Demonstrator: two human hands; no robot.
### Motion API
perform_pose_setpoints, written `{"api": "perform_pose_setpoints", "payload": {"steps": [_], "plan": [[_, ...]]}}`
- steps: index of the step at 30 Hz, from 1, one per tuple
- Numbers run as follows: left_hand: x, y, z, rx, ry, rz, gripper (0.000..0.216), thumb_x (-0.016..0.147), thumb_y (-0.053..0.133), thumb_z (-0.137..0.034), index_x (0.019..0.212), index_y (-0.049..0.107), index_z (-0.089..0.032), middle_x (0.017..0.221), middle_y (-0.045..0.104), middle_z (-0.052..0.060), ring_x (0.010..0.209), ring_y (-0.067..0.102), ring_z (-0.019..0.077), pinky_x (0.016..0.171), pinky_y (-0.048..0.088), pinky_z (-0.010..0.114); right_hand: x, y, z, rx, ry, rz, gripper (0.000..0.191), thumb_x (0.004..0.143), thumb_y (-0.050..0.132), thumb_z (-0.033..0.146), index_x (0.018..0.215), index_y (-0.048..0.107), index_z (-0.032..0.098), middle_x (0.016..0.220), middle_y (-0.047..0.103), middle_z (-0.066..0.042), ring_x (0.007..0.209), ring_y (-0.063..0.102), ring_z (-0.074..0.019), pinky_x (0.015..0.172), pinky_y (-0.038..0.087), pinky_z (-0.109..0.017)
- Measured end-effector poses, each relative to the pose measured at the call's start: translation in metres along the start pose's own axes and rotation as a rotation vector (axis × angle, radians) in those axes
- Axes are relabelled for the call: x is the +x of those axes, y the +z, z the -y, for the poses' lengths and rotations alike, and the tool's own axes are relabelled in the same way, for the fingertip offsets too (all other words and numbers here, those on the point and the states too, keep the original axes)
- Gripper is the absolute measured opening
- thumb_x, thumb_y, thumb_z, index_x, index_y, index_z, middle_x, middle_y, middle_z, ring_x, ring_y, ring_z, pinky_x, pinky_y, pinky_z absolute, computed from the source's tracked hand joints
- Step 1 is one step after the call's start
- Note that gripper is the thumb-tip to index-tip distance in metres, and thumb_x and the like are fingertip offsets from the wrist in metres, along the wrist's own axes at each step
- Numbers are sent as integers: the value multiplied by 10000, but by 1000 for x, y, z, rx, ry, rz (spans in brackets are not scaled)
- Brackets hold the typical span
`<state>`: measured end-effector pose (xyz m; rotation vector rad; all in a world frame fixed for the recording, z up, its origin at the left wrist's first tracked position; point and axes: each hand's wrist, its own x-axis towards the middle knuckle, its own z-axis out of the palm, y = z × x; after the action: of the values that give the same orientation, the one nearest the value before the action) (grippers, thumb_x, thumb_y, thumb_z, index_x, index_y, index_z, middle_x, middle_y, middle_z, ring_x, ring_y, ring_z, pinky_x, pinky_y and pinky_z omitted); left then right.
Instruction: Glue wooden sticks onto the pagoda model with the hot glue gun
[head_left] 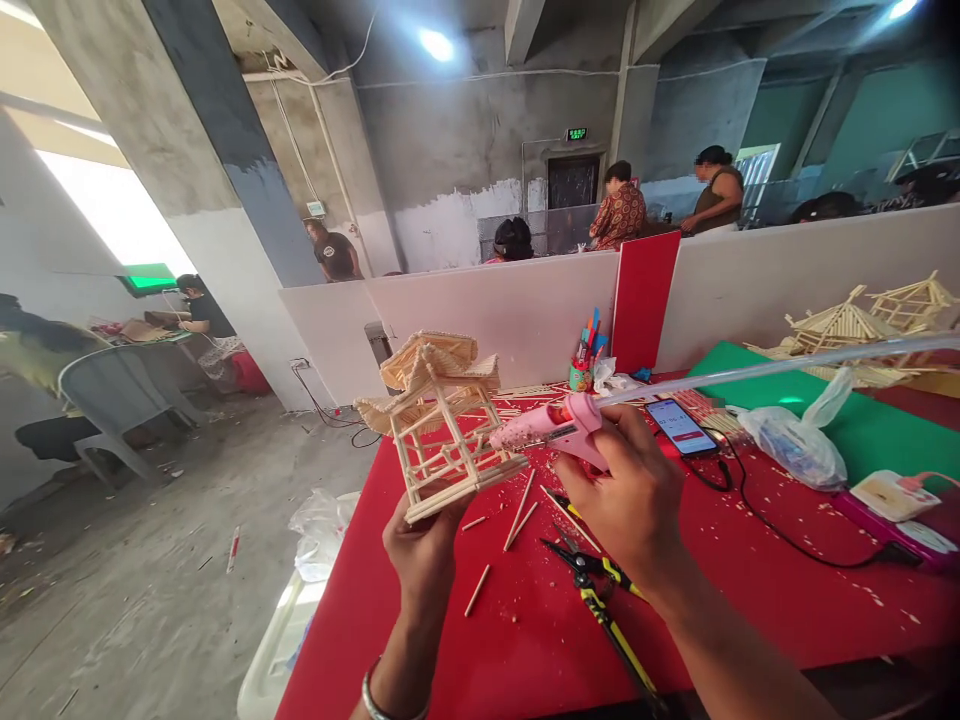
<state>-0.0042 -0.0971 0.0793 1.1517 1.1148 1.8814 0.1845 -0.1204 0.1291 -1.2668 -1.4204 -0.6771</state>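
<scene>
My left hand [427, 545] grips the base of a small pavilion model [439, 425] made of thin wooden sticks, holding it tilted above the red table. A pink hot glue gun [555, 428] is in my right hand [626, 490], its fingers wrapped round the handle. The gun's nozzle points left, close to the model's lower right frame; I cannot tell whether it touches. From the gun's back a long clear glue stick [780, 362] reaches far to the right. Beneath my hands lie loose sticks [520, 515] and yellow-and-black pliers [600, 590].
A phone [681, 427] lies right of my right hand, its cable trailing toward a purple power strip [892, 530]. Stick models [847, 325] stand near a green board [795, 400]. A pen cup [581, 375] is by the white partition [480, 310]. Other people are beyond it.
</scene>
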Motion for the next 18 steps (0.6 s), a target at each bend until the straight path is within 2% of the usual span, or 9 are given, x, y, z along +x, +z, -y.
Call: {"api": "perform_pose_setpoints", "payload": {"steps": [4, 8, 14, 18], "plan": [[-1, 17, 7, -234, -26, -99, 184, 516, 809, -209, 614, 656, -176, 581, 601, -29, 553, 562, 125, 517, 485, 243, 13, 0, 11, -37, 18, -9, 337, 739, 631, 215, 1076, 645, 206, 949, 656, -36, 690, 595, -126, 496, 403, -241], [2, 28, 9, -371, -50, -86, 229, 551, 804, -277, 594, 602, -179, 608, 587, -17, 558, 561, 123, 528, 487, 250, 27, -4, 23, -108, -36, -48, 382, 726, 657, 228, 1108, 642, 217, 1003, 663, -35, 707, 613, -122, 494, 404, -239], [11, 27, 13, -514, -102, -74, 371, 462, 882, -327, 564, 556, -184, 607, 604, -12, 545, 583, 125, 530, 518, 254, 28, -6, 37, -73, -91, -31, 342, 767, 636, 238, 1109, 640, 213, 1016, 656, -44, 729, 617, -123, 505, 420, -235], [15, 24, 15, -640, -55, -57, 417, 454, 908, -352, 536, 546, -161, 600, 615, -10, 521, 579, 107, 492, 509, 220, 26, -6, 40, -75, -102, -14, 241, 788, 614, 237, 1023, 642, 193, 1011, 650, -50, 716, 610, -118, 515, 426, -232]]}}
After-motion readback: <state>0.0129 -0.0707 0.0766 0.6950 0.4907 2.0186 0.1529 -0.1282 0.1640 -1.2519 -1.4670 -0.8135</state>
